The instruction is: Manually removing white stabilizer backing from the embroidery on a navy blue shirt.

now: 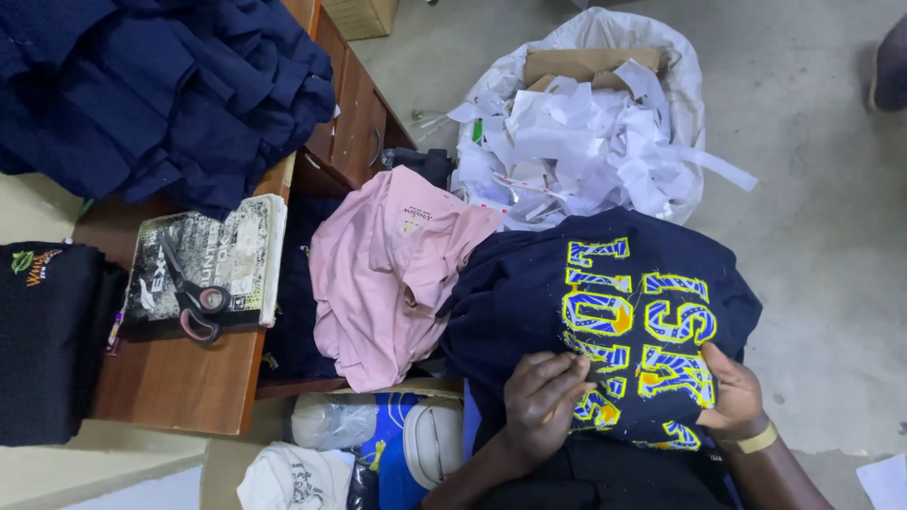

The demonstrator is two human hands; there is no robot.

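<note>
On the person's lap, at lower centre of the view, lies a navy-blue cotton T-shirt (529,302) with large yellow-and-blue block lettering printed across it. The left hand (543,406) rests on the fabric with fingers curled inward, pinching at the lower edge of the print. The right hand (732,392), a yellow band at its wrist, grips the shirt's right side, thumb on top and fingers tucked under the cloth. Both hands are closed on the garment.

Just left of the shirt, touching it, a crumpled pale pink T-shirt (378,274) hangs over the corner of a brown wooden desk (179,378); a small printed neck label shows near its collar. On the desk lies a black-and-white printed booklet (236,250) with black-handled scissors (194,302) on top. A heap of dark navy garments (161,85) covers the desk's far end, and a folded black garment (47,340) with an orange-and-green emblem sits at its left edge. Beyond the lap, a white sack (685,94) holds white paper scraps (567,142) and brown cardboard (576,61).
</note>
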